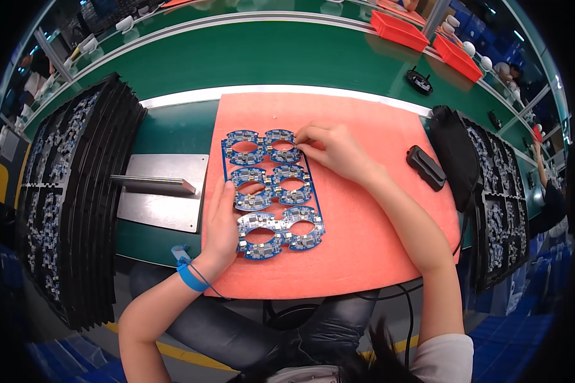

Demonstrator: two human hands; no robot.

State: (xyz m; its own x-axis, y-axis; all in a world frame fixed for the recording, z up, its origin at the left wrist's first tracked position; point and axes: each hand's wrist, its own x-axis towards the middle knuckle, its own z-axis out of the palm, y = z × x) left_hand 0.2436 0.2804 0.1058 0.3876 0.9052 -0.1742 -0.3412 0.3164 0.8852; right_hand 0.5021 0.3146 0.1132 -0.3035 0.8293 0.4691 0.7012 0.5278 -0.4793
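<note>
A blue circuit board panel (273, 177) of several joined ring-shaped boards, packed with small parts, is over the orange mat (364, 255). My left hand (221, 223) grips its left side, with the thumb along the edge and a fingertip showing through one of the openings. At the upper right corner of the panel, my right hand (332, 148) pinches the edge by a narrow blue side strip (314, 185). What lies between those fingertips is too small to make out. A blue wrist strap (191, 274) with a cord circles my left wrist.
Black trays with boards stand stacked at left (76, 198) and right (492, 198). A metal plate with an upright bar (166, 191) sits left of the mat. A black oblong device (426, 168) lies at right. Beyond runs a green conveyor (268, 57) with red bins (399, 30).
</note>
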